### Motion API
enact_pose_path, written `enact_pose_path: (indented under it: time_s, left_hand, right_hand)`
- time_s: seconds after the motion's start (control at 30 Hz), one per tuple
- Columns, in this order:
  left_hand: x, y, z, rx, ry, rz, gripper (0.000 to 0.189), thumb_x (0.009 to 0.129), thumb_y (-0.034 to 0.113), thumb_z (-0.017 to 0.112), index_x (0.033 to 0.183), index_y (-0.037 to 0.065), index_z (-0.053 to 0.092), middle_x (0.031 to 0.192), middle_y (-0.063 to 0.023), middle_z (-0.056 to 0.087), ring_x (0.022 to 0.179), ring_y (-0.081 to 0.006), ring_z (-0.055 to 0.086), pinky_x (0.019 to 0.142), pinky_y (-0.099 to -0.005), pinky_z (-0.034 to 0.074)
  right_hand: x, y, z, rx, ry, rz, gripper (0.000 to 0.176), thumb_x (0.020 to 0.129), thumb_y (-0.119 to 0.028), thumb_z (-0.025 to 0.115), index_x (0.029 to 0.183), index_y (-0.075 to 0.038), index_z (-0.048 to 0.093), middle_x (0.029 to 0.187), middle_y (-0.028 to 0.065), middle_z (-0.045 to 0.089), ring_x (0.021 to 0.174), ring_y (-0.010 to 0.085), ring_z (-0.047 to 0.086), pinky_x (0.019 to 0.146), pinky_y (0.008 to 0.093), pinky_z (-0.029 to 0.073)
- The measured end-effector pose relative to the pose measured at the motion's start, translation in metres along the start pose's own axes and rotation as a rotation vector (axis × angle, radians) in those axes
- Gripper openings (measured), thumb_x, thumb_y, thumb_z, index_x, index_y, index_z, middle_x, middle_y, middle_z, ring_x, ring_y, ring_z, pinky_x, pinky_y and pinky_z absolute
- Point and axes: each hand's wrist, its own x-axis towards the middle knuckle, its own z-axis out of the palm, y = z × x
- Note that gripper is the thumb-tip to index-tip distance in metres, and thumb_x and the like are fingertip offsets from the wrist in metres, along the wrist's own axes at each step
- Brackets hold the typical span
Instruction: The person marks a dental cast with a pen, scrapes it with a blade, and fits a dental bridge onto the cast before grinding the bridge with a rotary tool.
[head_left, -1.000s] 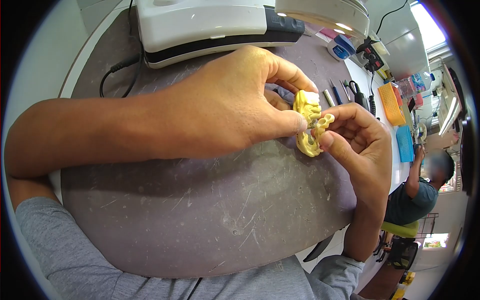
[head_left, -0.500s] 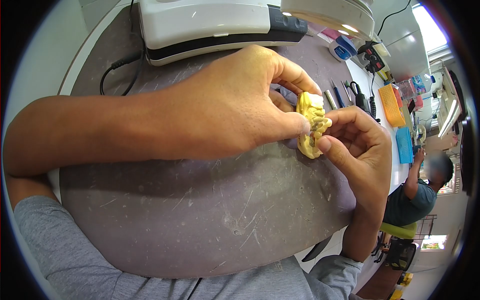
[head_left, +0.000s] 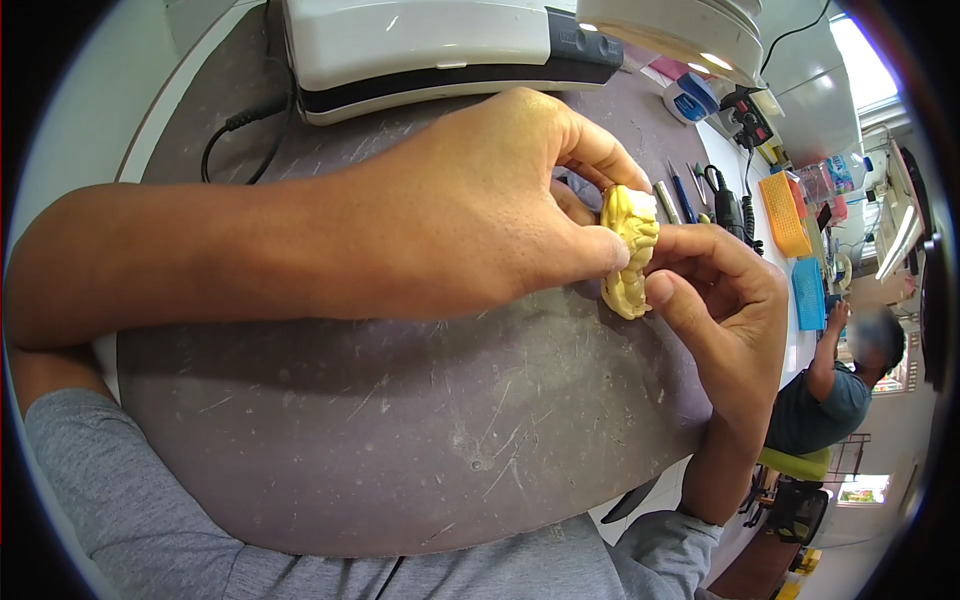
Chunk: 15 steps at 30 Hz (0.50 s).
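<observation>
One yellow cast [head_left: 626, 288] is held up over the right part of the table [head_left: 400, 430], between the two hands. We see the left hand [head_left: 515, 205] clamped on it, the thumb against its side and the forefinger at its upper end. The right hand [head_left: 735, 305] meets it from the opposite side; we note its thumb and forefinger at the edge, tips slightly apart, but cannot tell whether they grip anything.

Just beyond the hands we find slim tools [head_left: 683, 198] and, beside them, a black device [head_left: 728, 212] with a coiled cord. Farther up are a jar [head_left: 690, 98] and a lit lamp [head_left: 670, 32]; a white machine [head_left: 420, 30] stands at the table's far side, near a black cable [head_left: 258, 112]. To the right we observe an orange basket [head_left: 784, 215], a blue basket [head_left: 809, 292] and, well apart, a seated co-worker [head_left: 820, 410].
</observation>
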Motion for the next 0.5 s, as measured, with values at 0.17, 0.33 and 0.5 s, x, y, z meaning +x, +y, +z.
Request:
enact_pose_path:
  time_s: [0.17,0.33,0.5]
  left_hand:
    - [0.004,-0.014,0.005,-0.047,0.095,0.171,0.028,0.085,0.012,0.069,0.105,-0.008,0.070,0.091,-0.0123,0.073,0.082,-0.0129,0.069,0.075,-0.0255,0.053]
    - [0.004,-0.015,0.003,0.007,0.099,0.180,0.029,0.086,0.012,0.069,0.105,-0.008,0.070,0.090,-0.0124,0.073,0.082,-0.0126,0.069,0.075,-0.0256,0.054]
    - [0.005,-0.015,0.004,0.003,0.107,0.176,0.030,0.085,0.013,0.069,0.106,-0.009,0.069,0.091,-0.0131,0.073,0.082,-0.0134,0.069,0.075,-0.0260,0.054]
  right_hand:
    - [-0.001,0.003,0.000,-0.011,0.058,-0.040,0.022,0.087,-0.005,0.073,0.106,0.005,0.068,0.101,0.0105,0.070,0.093,0.0144,0.069,0.086,0.0281,0.055]
    - [-0.001,0.000,0.004,-0.031,0.063,-0.051,0.022,0.086,-0.007,0.075,0.103,0.005,0.068,0.100,0.0100,0.070,0.092,0.0147,0.069,0.086,0.0282,0.055]
    - [0.001,-0.004,0.004,-0.077,-0.002,-0.049,0.025,0.089,-0.007,0.074,0.108,0.005,0.064,0.101,0.0065,0.067,0.092,0.0116,0.065,0.086,0.0256,0.051]
